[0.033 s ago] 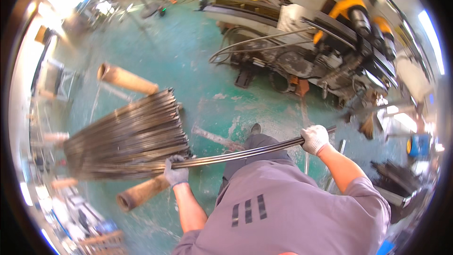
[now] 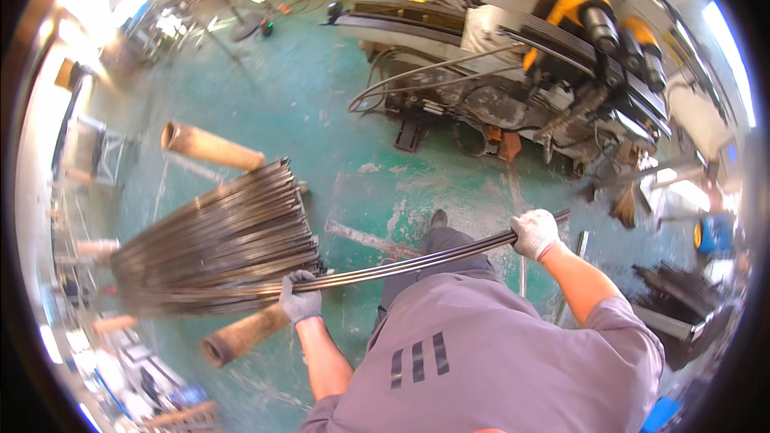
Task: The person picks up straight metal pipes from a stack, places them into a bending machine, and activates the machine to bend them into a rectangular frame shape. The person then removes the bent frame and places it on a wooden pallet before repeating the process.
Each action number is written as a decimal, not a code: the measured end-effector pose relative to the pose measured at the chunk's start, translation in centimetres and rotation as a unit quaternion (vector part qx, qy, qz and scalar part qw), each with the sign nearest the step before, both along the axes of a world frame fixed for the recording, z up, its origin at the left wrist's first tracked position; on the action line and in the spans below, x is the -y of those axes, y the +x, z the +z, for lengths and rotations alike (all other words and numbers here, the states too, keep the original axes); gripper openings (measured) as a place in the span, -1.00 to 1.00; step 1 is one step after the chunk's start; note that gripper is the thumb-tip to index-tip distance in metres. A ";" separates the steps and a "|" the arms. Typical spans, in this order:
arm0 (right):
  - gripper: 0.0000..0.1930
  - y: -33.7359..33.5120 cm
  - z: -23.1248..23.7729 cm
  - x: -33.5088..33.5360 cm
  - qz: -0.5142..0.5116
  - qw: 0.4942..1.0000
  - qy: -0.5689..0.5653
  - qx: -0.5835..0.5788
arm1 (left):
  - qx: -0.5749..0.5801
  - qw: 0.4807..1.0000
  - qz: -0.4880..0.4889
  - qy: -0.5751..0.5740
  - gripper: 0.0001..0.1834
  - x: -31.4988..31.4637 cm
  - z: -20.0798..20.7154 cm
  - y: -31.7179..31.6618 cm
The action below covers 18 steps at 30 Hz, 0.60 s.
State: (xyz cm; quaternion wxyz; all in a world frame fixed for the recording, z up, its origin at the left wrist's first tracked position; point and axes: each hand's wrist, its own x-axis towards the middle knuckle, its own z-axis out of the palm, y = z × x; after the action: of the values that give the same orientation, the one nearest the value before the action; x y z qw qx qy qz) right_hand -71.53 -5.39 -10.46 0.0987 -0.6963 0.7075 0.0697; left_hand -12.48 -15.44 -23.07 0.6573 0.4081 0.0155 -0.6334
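Note:
A few long, thin metal bars (image 2: pixel 417 263) stretch across the front of my body, curved by the lens. My right hand (image 2: pixel 535 234), in a pale work glove, is closed around them close to their right end, which sticks out past the fist. Further left, my gloved left hand (image 2: pixel 300 298) wraps around the same bars at the near corner of a large pile of dark metal bars (image 2: pixel 216 232). The left ends of the held bars run over that pile, where I cannot tell them from the others.
Brown cardboard-like tubes (image 2: pixel 212 144) lie crosswise under the pile. A machine with yellow-and-black motors (image 2: pixel 589 12) stands at the far right, hoses in front. Dark bars (image 2: pixel 678 297) sit in a stack at the right, near a broom (image 2: pixel 624 207) and a blue object (image 2: pixel 712 234).
The view has shifted slightly, so the pile and machine sit a little further left in it. Both hands keep their hold on the bars.

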 end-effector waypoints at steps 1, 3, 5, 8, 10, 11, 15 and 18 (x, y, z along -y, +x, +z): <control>-0.90 -1.0 -0.5 -0.5 -0.001 1.000 -0.015 0.006 | -0.027 0.999 0.018 0.021 -0.75 0.5 1.4 -1.6; -0.91 -5.6 -2.3 -1.7 -0.030 0.999 -0.043 0.001 | -0.077 0.996 0.007 0.035 -0.78 1.0 5.3 -5.6; -0.88 -9.7 -2.7 -2.1 -0.063 0.995 -0.083 -0.006 | -0.057 0.996 -0.047 -0.050 -0.78 2.8 8.9 -8.5; -0.86 -17.7 -3.8 -4.1 -0.155 0.977 -0.145 -0.005 | 0.013 0.991 -0.058 -0.119 -0.84 6.9 15.8 -12.6; -0.90 -24.0 -5.3 -6.2 -0.227 0.957 -0.176 -0.033 | 0.055 0.985 -0.065 -0.148 -0.87 9.6 18.9 -14.4; -0.95 -26.9 -6.8 -7.4 -0.286 0.933 -0.213 -0.048 | 0.054 0.977 -0.097 -0.184 -0.89 10.9 20.2 -16.3; -0.74 -33.7 -12.1 -10.1 -0.592 0.731 -0.268 0.208 | 0.021 0.970 -0.151 -0.187 -0.91 13.0 25.3 -29.3; -0.50 -28.5 -12.1 -6.7 -0.500 0.115 -0.264 0.816 | 0.033 0.960 -0.206 -0.186 -0.86 14.0 25.1 -37.9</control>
State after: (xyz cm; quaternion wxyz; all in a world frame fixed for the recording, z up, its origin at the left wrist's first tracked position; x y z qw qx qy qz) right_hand -100.06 1.31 -22.56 0.4397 0.1911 0.3674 -0.7970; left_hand -50.36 -29.41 2.05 0.5769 0.2940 -0.2086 -0.7330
